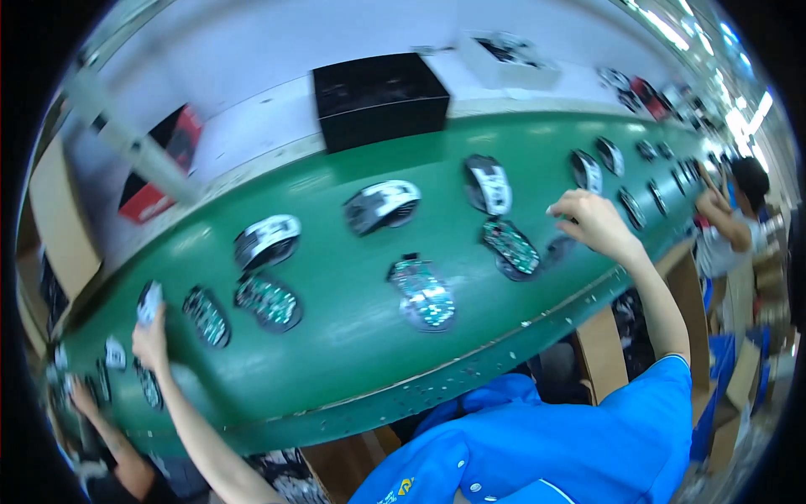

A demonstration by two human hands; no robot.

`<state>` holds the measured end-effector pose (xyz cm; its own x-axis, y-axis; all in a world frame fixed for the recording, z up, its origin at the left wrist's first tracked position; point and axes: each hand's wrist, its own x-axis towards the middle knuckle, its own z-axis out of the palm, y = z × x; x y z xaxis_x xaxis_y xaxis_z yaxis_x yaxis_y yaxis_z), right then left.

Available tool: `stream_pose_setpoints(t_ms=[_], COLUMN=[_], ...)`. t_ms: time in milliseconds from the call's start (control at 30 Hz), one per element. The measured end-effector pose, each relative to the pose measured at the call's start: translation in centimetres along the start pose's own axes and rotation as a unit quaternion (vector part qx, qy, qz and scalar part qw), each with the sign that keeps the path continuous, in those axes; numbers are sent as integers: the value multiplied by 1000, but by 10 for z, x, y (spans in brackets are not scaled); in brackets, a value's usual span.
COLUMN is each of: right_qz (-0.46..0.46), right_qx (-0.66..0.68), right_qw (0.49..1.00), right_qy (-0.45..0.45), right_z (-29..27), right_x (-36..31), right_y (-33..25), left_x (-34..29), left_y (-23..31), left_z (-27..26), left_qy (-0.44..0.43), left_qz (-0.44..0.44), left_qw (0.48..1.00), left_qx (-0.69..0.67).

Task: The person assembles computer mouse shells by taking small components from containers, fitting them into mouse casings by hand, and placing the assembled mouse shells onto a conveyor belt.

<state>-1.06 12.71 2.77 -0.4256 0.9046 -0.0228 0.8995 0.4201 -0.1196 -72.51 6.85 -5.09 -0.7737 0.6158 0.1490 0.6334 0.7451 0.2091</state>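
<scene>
My left hand (151,340) is at the left end of the green belt, fingers closed around a white-and-dark computer mouse shell (149,301). Close to it on the belt lies a mouse base with a bare circuit board (206,317). Over the right part of the belt, my right hand (592,223) hovers with fingers apart and holds nothing. Just left of that hand are another mouse base with a green board (512,248) and a white-and-black mouse shell (489,185). Under its fingers is a dark blurred patch that I cannot make out.
More shells (384,206) and board-bearing bases (424,294) lie spaced along the green belt (344,336). A black box (382,97) and a white box of parts (510,60) stand on the back ledge. Co-workers' hands reach in at far left (82,396) and far right (714,202).
</scene>
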Motion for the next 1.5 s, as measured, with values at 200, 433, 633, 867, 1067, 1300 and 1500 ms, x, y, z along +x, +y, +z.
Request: stream_pose_setpoints(t_ms=[200,433,633,867,1067,1300,1500], right_qz=[-1,-107,132,-65,-324,-490,-514], right_qx=[-41,-109,555,541,396,111,83], right_qw=[999,983,819,792,849,852,836], right_qy=[7,99,55,-277,-134,149,173], right_z=[36,68,19,-39,-23,-19,-19], right_x=[-63,-50,-32,-21,-14,-18,-24], right_y=[22,47,17,-83,-121,-146,-157], left_x=[-6,-123,-273,-358,-360,-362,-362], left_y=[2,67,155,179,173,160,165], left_z=[-2,-82,-84,-92,-98,-104,-107], left_qy=[-58,-344,-546,-673,-668,-719,-704], left_qz=[-151,56,-41,-59,18,-17,55], left_qw=[868,452,337,474,512,352,396], left_qx=[-469,-821,-766,-564,-539,-599,-586])
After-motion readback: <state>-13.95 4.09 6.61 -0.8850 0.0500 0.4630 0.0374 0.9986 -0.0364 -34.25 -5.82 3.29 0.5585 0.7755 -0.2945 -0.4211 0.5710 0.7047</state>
